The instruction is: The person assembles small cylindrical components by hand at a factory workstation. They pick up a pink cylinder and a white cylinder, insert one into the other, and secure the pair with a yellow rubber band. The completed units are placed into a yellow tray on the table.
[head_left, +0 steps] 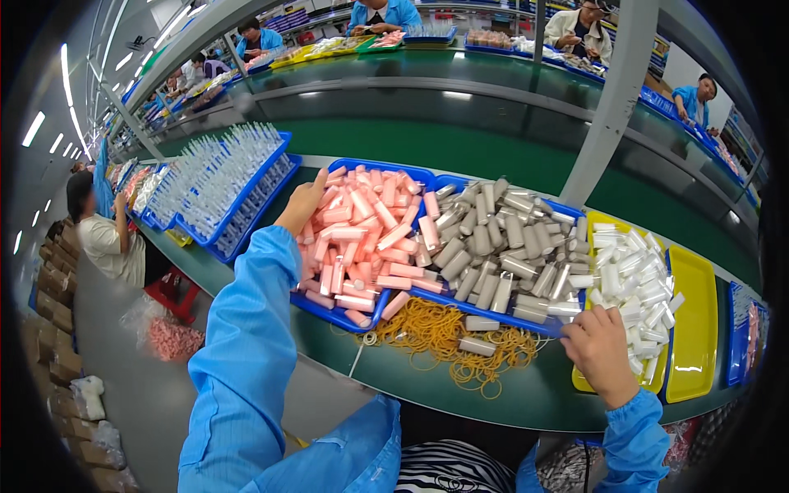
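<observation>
A blue tray (415, 175) heaped with pink tubes (362, 218) with clear ends is in front of me. My left hand (304, 202) is closed over its far left edge. Beside it is a second blue tray (526, 326), filled with grey tubes (514, 234) of the same shape. My right hand (600, 349) has its fingers curled at this tray's near right corner, by its rim. Just to the right, a yellow tray (582, 380) carries white tubes (629, 283). Some pink tubes lie across the place where the two blue trays meet.
Tan rubber bands (460, 337) lie piled along the bench's near edge, with two grey tubes on them. Stacked blue trays of clear tubes (218, 177) stand left. A yellow tray (692, 329) is right. A metal post (612, 107) rises behind; other people work along the far line.
</observation>
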`<state>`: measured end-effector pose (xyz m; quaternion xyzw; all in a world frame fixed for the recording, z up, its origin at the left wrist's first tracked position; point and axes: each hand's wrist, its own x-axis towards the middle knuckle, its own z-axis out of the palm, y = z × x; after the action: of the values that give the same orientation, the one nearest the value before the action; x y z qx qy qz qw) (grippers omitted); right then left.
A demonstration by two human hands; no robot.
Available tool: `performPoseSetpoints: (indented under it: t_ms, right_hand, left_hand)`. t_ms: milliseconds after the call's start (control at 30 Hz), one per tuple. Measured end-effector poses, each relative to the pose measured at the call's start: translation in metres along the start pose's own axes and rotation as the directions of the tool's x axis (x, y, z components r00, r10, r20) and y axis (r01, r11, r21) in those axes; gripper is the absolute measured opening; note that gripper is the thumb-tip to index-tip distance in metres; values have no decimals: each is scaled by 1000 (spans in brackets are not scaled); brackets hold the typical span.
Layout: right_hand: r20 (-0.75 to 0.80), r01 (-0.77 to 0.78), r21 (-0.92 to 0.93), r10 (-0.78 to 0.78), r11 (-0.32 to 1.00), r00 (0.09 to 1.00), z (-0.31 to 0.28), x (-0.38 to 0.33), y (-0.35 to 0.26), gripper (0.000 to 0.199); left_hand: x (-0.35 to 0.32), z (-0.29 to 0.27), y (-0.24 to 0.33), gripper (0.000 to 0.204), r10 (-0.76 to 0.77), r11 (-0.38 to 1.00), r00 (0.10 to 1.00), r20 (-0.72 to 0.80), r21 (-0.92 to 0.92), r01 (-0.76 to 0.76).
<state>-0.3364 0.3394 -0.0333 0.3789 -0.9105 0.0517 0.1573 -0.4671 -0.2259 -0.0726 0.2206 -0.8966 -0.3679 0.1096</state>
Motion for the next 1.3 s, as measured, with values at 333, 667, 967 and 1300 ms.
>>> performPoseSetpoints:
  t_ms: [333,667,967,1300]
  right_hand:
    - [-14,281,158,-283,946,959,-13,73,-68,32]
    - [23,248,17,-248,969,968,36,66,-91,31]
    - [40,183,98,-188,978,981,40,59,-84,35]
    - [145,85,283,-130,955,981,21,49,-63,31]
  left_hand:
    - [-120,-27,49,20,547,781,734,-403,-71,-621]
    - [-338,56,54,49,712,698,700,-56,171,-696]
    - [-298,82,87,41,585,773,798,143,200,-602]
    - [-314,112,98,32,743,669,657,128,-112,-735]
